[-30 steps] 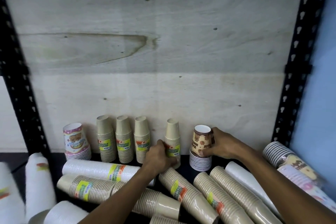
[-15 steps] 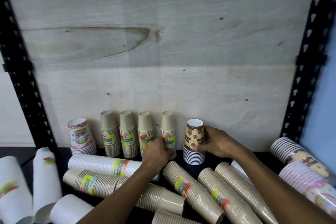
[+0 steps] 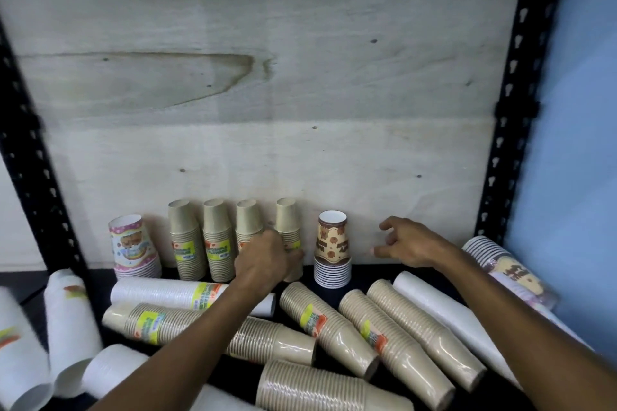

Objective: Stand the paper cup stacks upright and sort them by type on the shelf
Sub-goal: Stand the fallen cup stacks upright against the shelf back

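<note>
Several kraft-brown cup stacks stand upright against the plywood back wall. My left hand grips the rightmost upright kraft stack low down. Right of it stands a brown patterned cup stack on its own. My right hand hovers just to the right of that stack, fingers loosely spread, touching nothing. A pink printed stack stands at the row's left end. More kraft stacks and white stacks lie on their sides on the dark shelf in front.
Black perforated shelf posts frame both sides. Printed stacks in plastic lie at the far right against a blue wall. White stacks lie at the left beyond the post. Bare shelf shows between the patterned stack and my right hand.
My right hand has let go of the brown patterned stack and drawn away to the right. My left hand still holds the kraft stack, now tucked closer to the row.
</note>
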